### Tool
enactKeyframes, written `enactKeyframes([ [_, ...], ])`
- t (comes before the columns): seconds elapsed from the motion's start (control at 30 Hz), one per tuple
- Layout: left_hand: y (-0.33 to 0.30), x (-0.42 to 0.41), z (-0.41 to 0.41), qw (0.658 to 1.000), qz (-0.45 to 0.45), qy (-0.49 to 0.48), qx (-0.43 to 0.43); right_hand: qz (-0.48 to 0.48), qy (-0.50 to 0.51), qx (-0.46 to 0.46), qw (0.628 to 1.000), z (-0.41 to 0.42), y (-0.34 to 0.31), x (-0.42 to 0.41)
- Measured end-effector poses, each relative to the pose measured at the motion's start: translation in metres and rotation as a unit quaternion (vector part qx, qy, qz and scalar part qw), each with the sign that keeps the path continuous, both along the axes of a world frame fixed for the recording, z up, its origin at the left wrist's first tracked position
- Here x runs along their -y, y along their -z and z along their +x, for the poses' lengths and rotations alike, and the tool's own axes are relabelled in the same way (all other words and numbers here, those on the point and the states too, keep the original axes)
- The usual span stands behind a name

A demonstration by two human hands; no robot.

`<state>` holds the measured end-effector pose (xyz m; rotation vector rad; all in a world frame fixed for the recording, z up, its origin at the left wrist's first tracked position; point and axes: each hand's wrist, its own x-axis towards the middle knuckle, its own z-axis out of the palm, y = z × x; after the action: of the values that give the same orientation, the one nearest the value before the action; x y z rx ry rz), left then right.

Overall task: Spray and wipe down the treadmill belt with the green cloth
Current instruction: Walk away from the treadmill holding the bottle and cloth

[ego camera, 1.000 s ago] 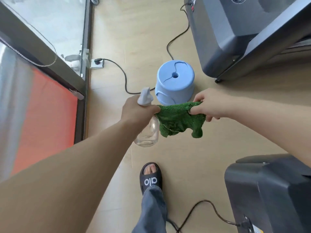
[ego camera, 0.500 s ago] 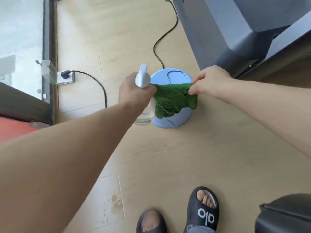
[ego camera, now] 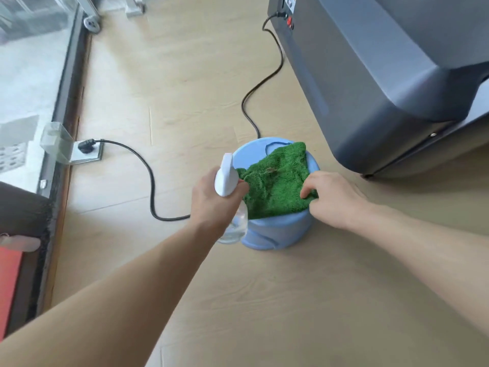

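1. Laying the green cloth (ego camera: 277,186) flat: it is spread over the top of the blue plastic stool (ego camera: 280,231), one corner reaching the far rim, the near edge hanging just over the front.
2. Your right hand (ego camera: 333,200) rests on the cloth's near right corner, fingers curled and pinching the fabric. Looks like a set-down or a regrip; either way, take a full handful before lifting so it doesn't trail.
3. Your left hand (ego camera: 214,202) is wrapped round the neck of the clear spray bottle (ego camera: 232,215), white trigger head up, just beside the cloth's left edge. Keep the nozzle off the cloth until you mean to spray.
4. Treadmill (ego camera: 383,83) sits just right of the stool; only its grey housing shows, belt not in view.
5. Mind the black power cord (ego camera: 150,181) on the floor, running from the socket and passing behind the stool to the machine: likely trip hazard when you turn.
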<state>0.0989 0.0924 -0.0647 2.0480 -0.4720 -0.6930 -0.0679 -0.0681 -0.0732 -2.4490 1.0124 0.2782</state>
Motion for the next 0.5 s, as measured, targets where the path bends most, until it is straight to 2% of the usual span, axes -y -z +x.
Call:
enactKeyframes([
  [0.1,-0.001,0.006,0.015,0.996,-0.059,-0.065,0.033,-0.064,0.05,0.029,0.996,0.013,-0.007,0.004],
  [0.2,-0.01,0.017,0.021,0.99,-0.106,-0.063,0.069,-0.097,0.119,0.095,0.984,0.022,0.001,0.0],
  [0.3,-0.016,0.031,0.019,0.984,-0.15,-0.059,0.081,-0.078,0.154,0.139,0.975,0.024,0.016,-0.01],
  [0.4,-0.022,0.047,0.013,0.977,-0.188,-0.049,0.085,-0.025,0.147,0.111,0.983,0.025,0.019,-0.004],
  [0.5,-0.021,0.059,0.003,0.974,-0.207,-0.022,0.09,-0.019,0.148,0.112,0.982,0.023,0.016,0.002],
])
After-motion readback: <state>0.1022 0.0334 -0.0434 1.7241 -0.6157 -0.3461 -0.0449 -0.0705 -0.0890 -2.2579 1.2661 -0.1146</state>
